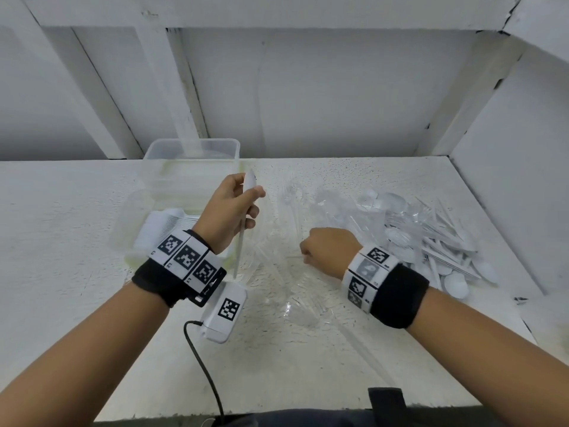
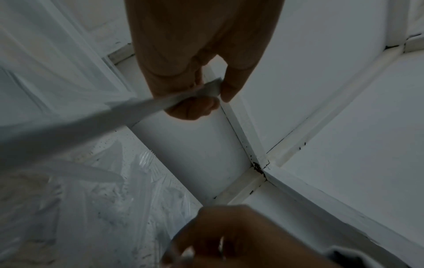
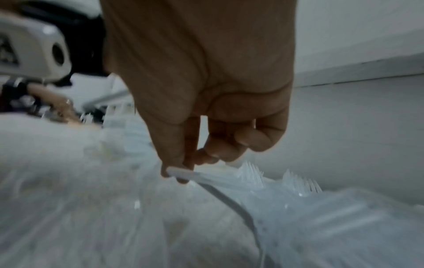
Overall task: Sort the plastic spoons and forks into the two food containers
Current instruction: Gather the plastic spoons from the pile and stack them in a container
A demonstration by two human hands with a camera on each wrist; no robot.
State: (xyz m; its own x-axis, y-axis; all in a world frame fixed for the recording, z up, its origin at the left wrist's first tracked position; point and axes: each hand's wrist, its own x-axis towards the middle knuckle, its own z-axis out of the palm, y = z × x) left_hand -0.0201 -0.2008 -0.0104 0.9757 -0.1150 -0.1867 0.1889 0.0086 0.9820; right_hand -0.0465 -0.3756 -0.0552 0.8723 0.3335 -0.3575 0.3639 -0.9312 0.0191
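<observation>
Both forearms reach in from the near edge, each wrist wrapped in a black band with black-and-white coded tags. Beneath them lies the white table (image 1: 77, 217) with its rough speckled top, boxed in by white panelled walls. At the far left of the table stand two clear food containers: the back container (image 1: 192, 155) by the wall looks bare, while the nearer container (image 1: 141, 223) holds a neat stack of white cutlery, partly hidden by the left wrist. To the right, a loose pile of white spoons and forks (image 1: 431, 238) spreads toward the side wall, and clear plastic forks (image 1: 289, 204) lie scattered across the middle — hard to make out against the table.

Raised above the nearer container, the left hand (image 1: 229, 208) pinches a white utensil (image 1: 243, 229) near its top between thumb and fingers, its handle hanging toward the wrist; whether it is a spoon or a fork I cannot tell. Low over the scattered clear forks, the right hand (image 1: 328, 246) is curled — its thumb and fingertips (image 3: 174, 174) pinch the end of a clear fork (image 3: 220, 178) lying on the heap.
</observation>
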